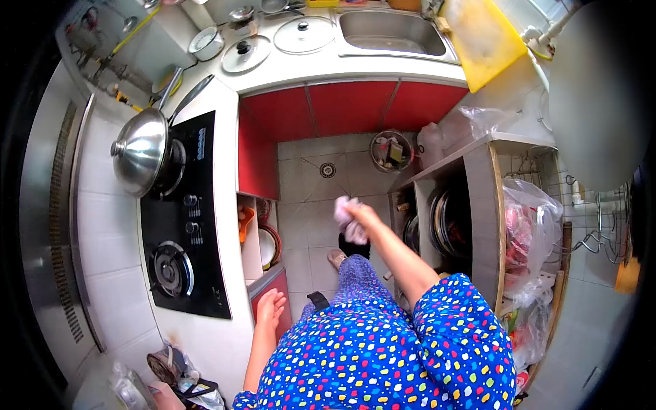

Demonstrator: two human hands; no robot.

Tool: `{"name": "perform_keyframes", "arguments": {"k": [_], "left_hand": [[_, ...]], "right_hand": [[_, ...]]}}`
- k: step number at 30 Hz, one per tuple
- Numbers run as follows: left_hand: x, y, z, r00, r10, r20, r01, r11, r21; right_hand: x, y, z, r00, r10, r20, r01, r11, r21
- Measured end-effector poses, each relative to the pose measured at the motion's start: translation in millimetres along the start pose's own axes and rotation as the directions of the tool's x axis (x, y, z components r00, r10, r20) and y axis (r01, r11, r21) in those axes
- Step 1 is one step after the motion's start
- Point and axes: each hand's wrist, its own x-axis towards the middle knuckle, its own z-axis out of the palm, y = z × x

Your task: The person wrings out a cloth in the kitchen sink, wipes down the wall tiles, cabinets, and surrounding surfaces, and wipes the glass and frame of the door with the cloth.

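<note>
My right hand [362, 216] is stretched forward over the tiled floor, its fingers closed round a crumpled pale pink cloth [352, 229] that hangs below it. The cloth is slightly blurred. At the lower left, my left hand [271, 307] has its fingers apart and holds nothing; it is beside the white counter edge [236, 301] and the red cabinet front below it. A round floor drain [328, 170] lies beyond the cloth.
On the left, a lidded steel pan [142, 152] sits on the black gas stove [186, 225]. A waste basket [391, 152] stands ahead on the floor. The sink [391, 33] is at the back. Shelves with pans and bags [523, 232] line the right side.
</note>
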Motion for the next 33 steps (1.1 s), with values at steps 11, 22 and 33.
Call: {"name": "perform_keyframes", "arguments": {"k": [11,22,33], "left_hand": [[-93.7,-35.6,-57.3,0.843,0.537,0.01,-0.53,0.835,-0.149],[-198.2,-268.1,-155.0,0.226,0.635,-0.739,-0.897,0.432,0.098],[-235.2,-407.1,-247.8,0.273,0.149,-0.95,-0.942,0.244,-0.233]], "right_hand": [[-192.8,99.5,214.0,0.534,0.257,0.805,0.2,0.887,-0.415],[-347.0,247.8,300.3,0.046,0.36,0.932,0.937,0.308,-0.165],[-447.9,427.8,362.6,0.012,0.72,0.694,0.769,0.437,-0.466]]}}
